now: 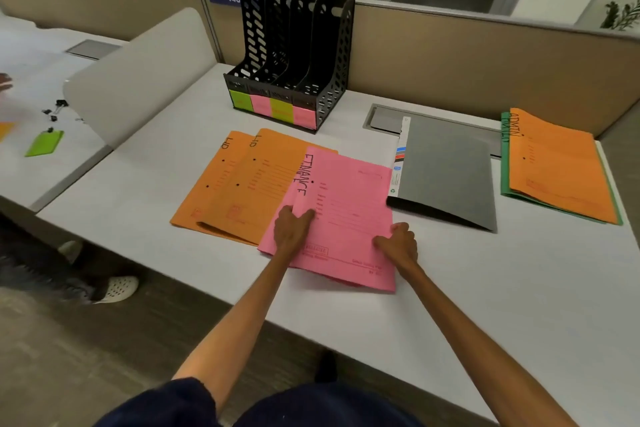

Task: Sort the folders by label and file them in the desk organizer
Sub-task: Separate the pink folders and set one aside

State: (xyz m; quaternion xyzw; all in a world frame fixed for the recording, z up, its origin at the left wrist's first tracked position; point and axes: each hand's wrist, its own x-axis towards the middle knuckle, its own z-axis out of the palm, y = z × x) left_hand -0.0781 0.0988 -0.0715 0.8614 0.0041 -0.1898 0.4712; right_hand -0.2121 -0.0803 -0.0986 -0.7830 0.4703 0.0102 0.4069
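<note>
— Where's the pink folder?
— On the worktop, "FINANCE" written along its left side, overlapping two orange folders. The black organizer stands behind them.
— And the grips?
— The left grip pinches its left edge and the right grip curls round its right edge. A grey folder lies just beside it.

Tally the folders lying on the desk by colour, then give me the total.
orange folders: 3
pink folder: 1 that shows
green folder: 1, under the orange one on the right
grey folder: 1
Total: 6
</note>
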